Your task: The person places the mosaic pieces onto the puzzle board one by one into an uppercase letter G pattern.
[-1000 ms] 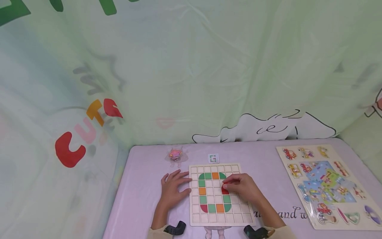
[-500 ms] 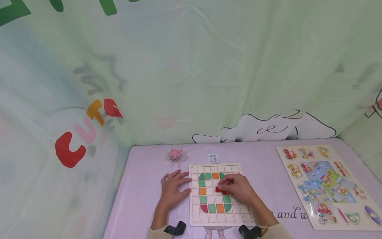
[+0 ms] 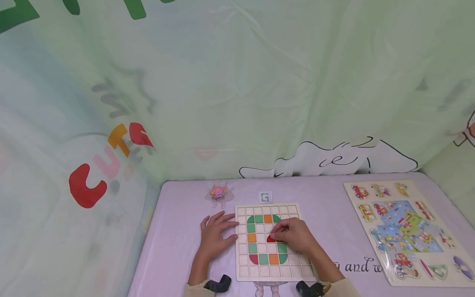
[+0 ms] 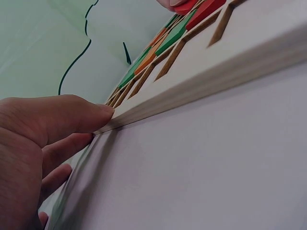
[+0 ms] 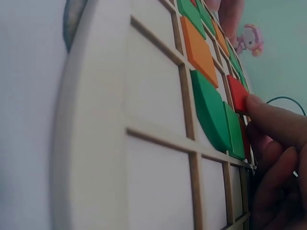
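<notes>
A wooden grid board (image 3: 259, 272) lies on the table, with green, orange and red tiles set in a ring. My right hand (image 3: 295, 235) pinches a red tile (image 3: 270, 238) between thumb and fingers, over a cell just inside the ring's right side. Beside it, partly hidden by that hand, sits another red tile (image 5: 245, 136) in the right column. My left hand (image 3: 218, 234) is spread at the board's left edge; in the left wrist view its thumb (image 4: 91, 115) touches the board's side. A green corner tile (image 5: 209, 110) and an orange tile (image 5: 198, 50) sit in their cells.
Behind the board lies a small pattern card (image 3: 265, 197). A pink toy figure (image 3: 218, 192) stands at the back left. A wooden picture puzzle (image 3: 412, 233) with vehicle pieces covers the table's right side. A fabric curtain (image 3: 237, 103) hangs behind the table.
My right hand has moved left, carrying the red tile from above the right column to the cell inside it, then slightly lower. The left hand has stayed in place.
</notes>
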Demonstrator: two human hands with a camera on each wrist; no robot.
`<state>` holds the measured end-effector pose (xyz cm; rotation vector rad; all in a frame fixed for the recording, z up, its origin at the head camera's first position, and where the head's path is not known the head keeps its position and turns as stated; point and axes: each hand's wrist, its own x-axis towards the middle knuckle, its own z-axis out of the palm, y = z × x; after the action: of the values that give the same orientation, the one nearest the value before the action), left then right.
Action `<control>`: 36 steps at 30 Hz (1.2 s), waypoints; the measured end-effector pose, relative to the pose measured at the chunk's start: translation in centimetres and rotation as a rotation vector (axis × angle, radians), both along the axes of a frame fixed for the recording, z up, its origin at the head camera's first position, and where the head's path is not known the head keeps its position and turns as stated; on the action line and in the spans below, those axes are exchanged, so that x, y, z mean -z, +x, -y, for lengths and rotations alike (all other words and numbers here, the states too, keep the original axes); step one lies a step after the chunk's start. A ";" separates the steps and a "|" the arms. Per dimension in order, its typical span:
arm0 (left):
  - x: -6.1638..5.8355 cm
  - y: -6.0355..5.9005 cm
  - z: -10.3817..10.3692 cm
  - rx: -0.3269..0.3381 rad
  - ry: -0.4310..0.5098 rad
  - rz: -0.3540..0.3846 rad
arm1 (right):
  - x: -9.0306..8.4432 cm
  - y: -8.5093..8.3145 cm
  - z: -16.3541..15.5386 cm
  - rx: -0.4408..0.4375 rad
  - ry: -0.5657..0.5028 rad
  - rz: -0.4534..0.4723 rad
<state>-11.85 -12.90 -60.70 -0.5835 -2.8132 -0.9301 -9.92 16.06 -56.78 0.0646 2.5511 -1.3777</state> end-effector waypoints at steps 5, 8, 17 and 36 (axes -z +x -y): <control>0.0 0.0 0.0 -0.001 -0.006 -0.002 | 0.0 -0.1 0.0 -0.008 0.003 -0.015; 0.0 0.0 0.0 -0.002 -0.008 -0.002 | -0.1 0.0 0.0 -0.009 0.003 -0.018; -0.2 0.0 -0.1 -0.006 -0.004 0.002 | 0.0 0.0 0.1 -0.003 0.036 -0.030; -0.3 0.1 0.0 0.001 0.018 0.003 | 0.0 0.0 0.0 -0.020 0.050 -0.010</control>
<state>-11.72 -12.88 -60.41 -0.5814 -2.8043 -0.9559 -9.93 16.10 -56.81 0.0416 2.5873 -1.3108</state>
